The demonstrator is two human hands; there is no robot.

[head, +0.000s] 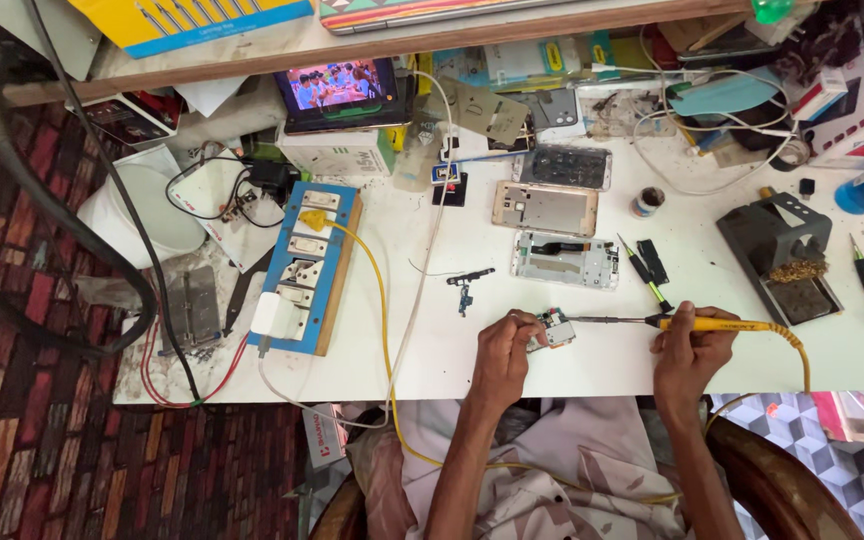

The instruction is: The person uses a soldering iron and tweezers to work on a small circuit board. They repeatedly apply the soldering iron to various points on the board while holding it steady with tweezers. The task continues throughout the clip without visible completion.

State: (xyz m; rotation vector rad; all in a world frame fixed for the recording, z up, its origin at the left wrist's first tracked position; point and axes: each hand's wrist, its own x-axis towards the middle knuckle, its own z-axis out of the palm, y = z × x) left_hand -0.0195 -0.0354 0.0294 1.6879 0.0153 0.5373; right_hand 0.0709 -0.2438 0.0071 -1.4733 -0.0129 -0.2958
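White bucket point(142, 215) at far L, beside table point(512, 360), contents not clear. Power strip point(304, 265) w/ yellow cord. L hand point(505, 345) pinching small board point(555, 327) on table front-centre. R hand point(690, 350) gripping yellow iron point(712, 323), tip at board. Iron stand point(780, 258) far R, brass wool in tray.

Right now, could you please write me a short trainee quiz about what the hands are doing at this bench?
1. True or false: the right hand holds the yellow-handled soldering iron.
2. What does the left hand pinch?
A. a screwdriver
B. the small circuit board
C. a roll of tape
3. Which colour is the switch board at the left of the white table?

Key: 1 true; 2 B; 3 blue.
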